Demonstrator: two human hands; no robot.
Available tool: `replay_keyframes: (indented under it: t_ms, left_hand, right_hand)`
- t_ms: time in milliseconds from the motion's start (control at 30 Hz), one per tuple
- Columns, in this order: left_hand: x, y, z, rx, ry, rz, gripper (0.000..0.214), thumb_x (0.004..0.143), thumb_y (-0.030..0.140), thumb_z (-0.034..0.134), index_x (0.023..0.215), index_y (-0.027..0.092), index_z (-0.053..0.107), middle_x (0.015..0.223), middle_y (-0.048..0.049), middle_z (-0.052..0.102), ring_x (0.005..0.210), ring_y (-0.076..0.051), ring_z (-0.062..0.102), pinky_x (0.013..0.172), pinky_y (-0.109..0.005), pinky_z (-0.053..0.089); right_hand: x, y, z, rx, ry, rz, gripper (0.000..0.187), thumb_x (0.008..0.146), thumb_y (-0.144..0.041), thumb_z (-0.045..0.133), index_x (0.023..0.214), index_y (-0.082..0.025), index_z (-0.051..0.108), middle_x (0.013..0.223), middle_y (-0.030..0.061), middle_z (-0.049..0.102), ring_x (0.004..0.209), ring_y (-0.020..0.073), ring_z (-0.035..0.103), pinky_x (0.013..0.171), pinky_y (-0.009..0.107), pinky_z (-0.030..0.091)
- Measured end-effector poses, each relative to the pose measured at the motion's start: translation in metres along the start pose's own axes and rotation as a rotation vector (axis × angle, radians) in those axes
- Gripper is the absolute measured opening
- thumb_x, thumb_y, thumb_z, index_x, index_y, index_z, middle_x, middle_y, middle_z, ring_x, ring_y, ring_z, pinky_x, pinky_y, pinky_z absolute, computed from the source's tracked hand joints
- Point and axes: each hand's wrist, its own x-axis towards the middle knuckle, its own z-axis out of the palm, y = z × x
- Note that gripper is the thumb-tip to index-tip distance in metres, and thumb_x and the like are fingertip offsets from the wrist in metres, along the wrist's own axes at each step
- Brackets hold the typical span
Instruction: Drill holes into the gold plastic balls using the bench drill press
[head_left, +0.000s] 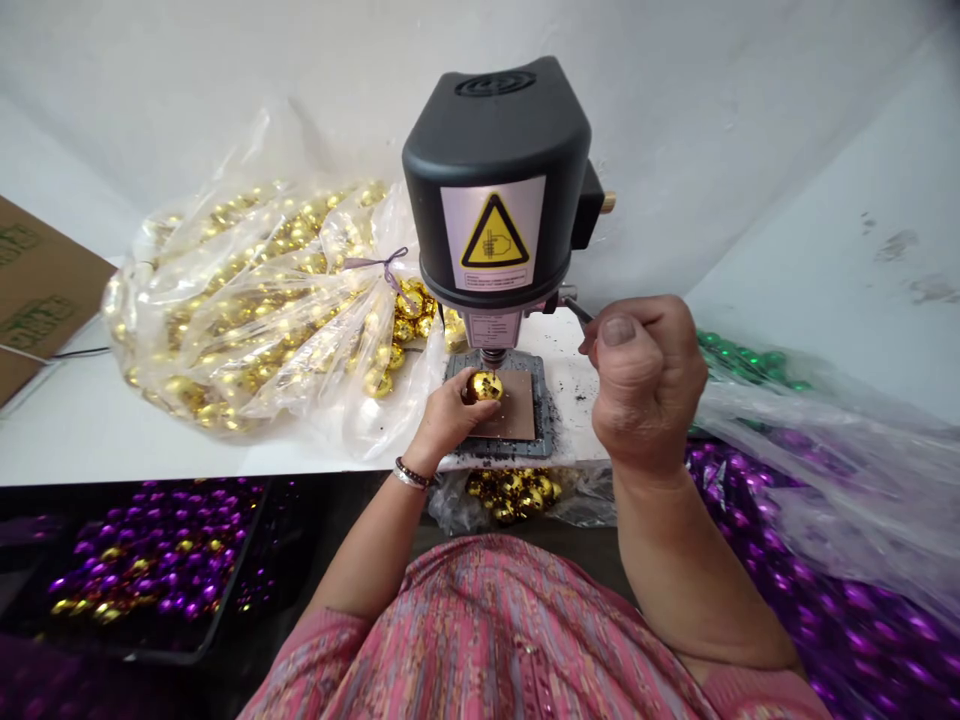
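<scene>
A black bench drill press (499,180) with a yellow warning sticker stands on the white table (82,430). My left hand (444,415) is closed on a shiny gold ball (485,386), holding it on the brown pad of the drill's base (517,415) right under the chuck. My right hand (645,385) is raised to the right of the drill, fisted round its thin metal feed lever (577,310). A beaded bracelet sits on my left wrist.
A large clear bag of gold balls (255,300) lies left of the drill. A smaller bag of gold balls (514,490) hangs below the table edge. Purple balls fill a dark tray (150,550) at lower left and bags at right (825,580), green balls (742,355) behind. A cardboard box (37,290) sits far left.
</scene>
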Motion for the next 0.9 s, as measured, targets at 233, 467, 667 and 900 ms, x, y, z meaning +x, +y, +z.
replay_keyframes:
  t_ms: [233,467,667,900]
  left_hand:
    - [0.006,-0.005,0.007,0.044,-0.033,0.075,0.060,0.071,0.024,0.079,0.129,0.019,0.065,0.104,-0.0058,0.074,0.088,-0.020,0.066,0.085,-0.031,0.051]
    - [0.006,-0.008,0.010,0.034,-0.041,0.080,0.058,0.073,0.023,0.078,0.129,0.019,0.066,0.109,-0.0054,0.075,0.095,-0.022,0.067,0.089,-0.032,0.051]
    - [0.004,-0.005,0.011,0.028,-0.031,0.073,0.060,0.074,0.022,0.077,0.132,0.019,0.063,0.124,-0.0063,0.072,0.108,-0.024,0.067,0.097,-0.034,0.049]
    - [0.002,-0.008,0.013,-0.047,-0.046,0.089,0.059,0.074,0.020,0.077,0.131,0.019,0.063,0.122,-0.0053,0.072,0.107,-0.024,0.067,0.098,-0.033,0.049]
  right_hand:
    - [0.000,0.002,-0.002,0.015,-0.021,-0.014,0.032,0.097,-0.048,0.045,0.080,-0.023,0.056,0.061,-0.0058,0.050,0.055,0.0055,0.046,0.054,0.022,0.038]
    - [-0.010,0.010,-0.007,-0.058,-0.062,-0.174,0.015,0.091,-0.027,0.055,0.077,-0.021,0.053,0.065,-0.0065,0.053,0.056,0.0053,0.046,0.055,0.022,0.039]
    - [-0.022,0.022,-0.004,-0.053,-0.050,-0.239,0.006,0.089,-0.018,0.053,0.084,-0.021,0.054,0.072,-0.0059,0.057,0.063,0.0052,0.052,0.062,0.020,0.044]
    - [-0.036,0.045,0.007,0.046,-0.019,-0.286,0.011,0.088,-0.016,0.049,0.094,-0.023,0.055,0.078,-0.0040,0.058,0.073,0.0085,0.059,0.070,0.025,0.052]
